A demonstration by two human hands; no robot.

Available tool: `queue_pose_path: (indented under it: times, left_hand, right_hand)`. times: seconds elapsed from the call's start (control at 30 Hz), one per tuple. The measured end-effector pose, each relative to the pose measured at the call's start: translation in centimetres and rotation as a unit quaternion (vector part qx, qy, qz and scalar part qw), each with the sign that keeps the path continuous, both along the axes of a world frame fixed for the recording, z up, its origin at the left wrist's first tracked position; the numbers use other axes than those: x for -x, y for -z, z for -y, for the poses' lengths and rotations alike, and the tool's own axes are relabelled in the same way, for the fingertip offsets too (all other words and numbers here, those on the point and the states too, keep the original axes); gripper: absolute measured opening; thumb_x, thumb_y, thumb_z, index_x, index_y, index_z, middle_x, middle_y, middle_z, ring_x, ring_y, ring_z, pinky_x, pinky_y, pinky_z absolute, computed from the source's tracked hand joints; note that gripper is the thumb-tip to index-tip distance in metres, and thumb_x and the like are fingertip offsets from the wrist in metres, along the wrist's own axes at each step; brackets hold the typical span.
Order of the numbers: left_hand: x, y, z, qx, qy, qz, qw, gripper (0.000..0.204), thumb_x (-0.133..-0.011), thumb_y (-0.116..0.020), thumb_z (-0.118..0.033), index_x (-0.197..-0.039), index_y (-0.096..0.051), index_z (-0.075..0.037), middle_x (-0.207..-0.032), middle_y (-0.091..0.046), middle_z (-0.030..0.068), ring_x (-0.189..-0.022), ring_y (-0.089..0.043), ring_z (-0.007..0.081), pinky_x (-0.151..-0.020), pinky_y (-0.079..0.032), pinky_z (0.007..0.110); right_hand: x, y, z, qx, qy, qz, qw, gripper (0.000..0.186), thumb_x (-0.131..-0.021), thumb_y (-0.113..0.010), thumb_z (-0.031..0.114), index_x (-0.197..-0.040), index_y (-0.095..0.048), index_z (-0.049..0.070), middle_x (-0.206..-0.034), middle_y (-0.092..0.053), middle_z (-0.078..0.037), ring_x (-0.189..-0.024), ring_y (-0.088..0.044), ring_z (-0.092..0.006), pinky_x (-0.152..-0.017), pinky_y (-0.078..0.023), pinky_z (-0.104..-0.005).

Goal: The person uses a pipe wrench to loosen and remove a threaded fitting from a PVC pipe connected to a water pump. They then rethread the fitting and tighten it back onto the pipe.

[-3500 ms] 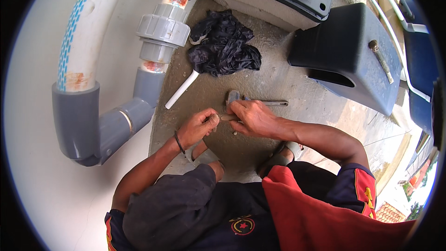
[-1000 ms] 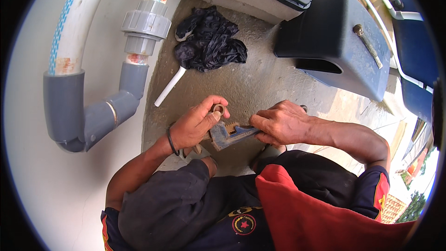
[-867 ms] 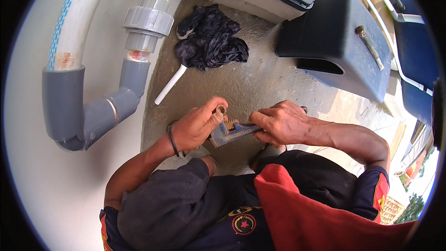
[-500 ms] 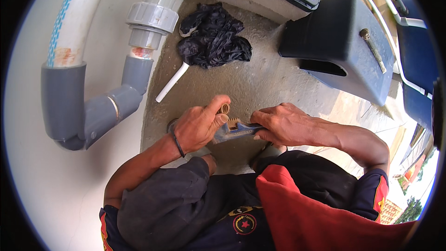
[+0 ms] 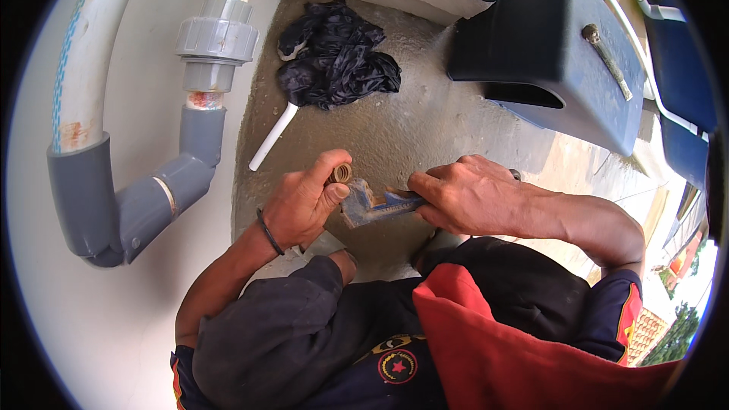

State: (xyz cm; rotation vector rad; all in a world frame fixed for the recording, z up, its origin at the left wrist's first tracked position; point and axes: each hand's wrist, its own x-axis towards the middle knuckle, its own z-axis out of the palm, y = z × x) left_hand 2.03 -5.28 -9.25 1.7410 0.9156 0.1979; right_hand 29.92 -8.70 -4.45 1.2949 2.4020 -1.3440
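A small brass-coloured ring-shaped piece with ridges inside, like a threaded fitting (image 5: 343,173), is pinched between the thumb and forefinger of my left hand (image 5: 292,205). My right hand (image 5: 467,193) is wrapped round the handle of a worn blue pipe wrench (image 5: 364,209). Its head points left, toward my left hand, and nothing shows between its jaws. The fitting sits just above and left of the wrench head, close to it. My right fingers cover most of the handle.
Grey plastic pipes (image 5: 167,190) with a union (image 5: 216,38) run along the white wall at left. A crumpled black plastic bag (image 5: 338,57) and a white tube (image 5: 273,137) lie on the wet concrete. A dark box-shaped cover (image 5: 547,61) bearing a rusty bolt (image 5: 607,61) stands at right.
My left hand has moved left with the fitting, away from the wrench's jaws. The wrench head now shows more fully, while the right hand has hardly moved. The view has shifted slightly.
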Motion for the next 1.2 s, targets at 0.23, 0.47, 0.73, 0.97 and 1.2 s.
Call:
queue_pose_path:
  times: [0.23,0.47,0.73,0.97,1.2]
  left_hand:
    - [0.0,0.2,-0.2,-0.011,0.026,-0.001,1.0,0.039,-0.105,-0.051,-0.036,-0.132,-0.046,-0.009,-0.084,-0.064,0.0185,-0.078,-0.067,0.0431,-0.065,-0.05,0.044]
    - [0.2,0.6,-0.2,0.048,-0.011,0.004,0.999,0.044,-0.106,-0.043,-0.044,-0.131,-0.045,-0.007,-0.086,-0.062,0.0109,-0.067,-0.063,0.0192,-0.062,-0.05,0.031]
    - [1.6,2.4,-0.4,0.3,-0.299,0.093,0.901,0.037,-0.109,-0.037,-0.041,-0.122,-0.046,-0.008,-0.087,-0.059,0.008,-0.063,-0.059,0.009,-0.052,-0.048,0.023]
    - [0.9,2.2,-0.1,0.346,-0.278,0.118,0.888,0.035,-0.109,-0.038,-0.042,-0.118,-0.051,-0.01,-0.084,-0.04,-0.0011,-0.055,-0.039,0.002,-0.044,-0.031,0.018]
    - [-0.2,1.0,-0.6,0.299,-0.178,0.096,0.932,0.032,-0.109,-0.041,-0.038,-0.119,-0.051,-0.01,-0.083,-0.044,-0.0023,-0.05,-0.037,0.0007,-0.04,-0.029,0.017]
  right_hand:
    - [-0.1,-0.4,-1.0,-0.005,-0.046,0.026,0.999,0.029,-0.09,-0.063,0.024,-0.108,-0.065,0.002,-0.075,-0.07,-0.02,-0.074,-0.072,-0.0387,-0.067,-0.059,-0.0476]
    - [-0.5,-0.1,-0.8,0.009,-0.049,0.026,0.998,0.029,-0.089,-0.064,0.025,-0.108,-0.065,0.003,-0.075,-0.07,-0.018,-0.072,-0.071,-0.038,-0.066,-0.058,-0.0476]
    - [-1.2,2.0,1.3,-0.007,0.058,-0.046,0.997,0.027,-0.085,-0.07,0.018,-0.103,-0.063,0.0,-0.078,-0.069,-0.016,-0.073,-0.07,-0.0372,-0.066,-0.057,-0.046]
    - [-1.6,3.8,0.6,0.225,0.087,-0.11,0.964,0.038,-0.091,-0.068,0.024,-0.117,-0.056,-0.001,-0.075,-0.066,-0.017,-0.068,-0.071,-0.0279,-0.06,-0.055,-0.0408]
    - [-0.9,4.0,-0.4,0.487,0.089,-0.132,0.859,0.072,-0.094,-0.057,0.064,-0.131,-0.049,0.003,-0.077,-0.063,-0.008,-0.063,-0.065,-0.0161,-0.057,-0.055,-0.0315]
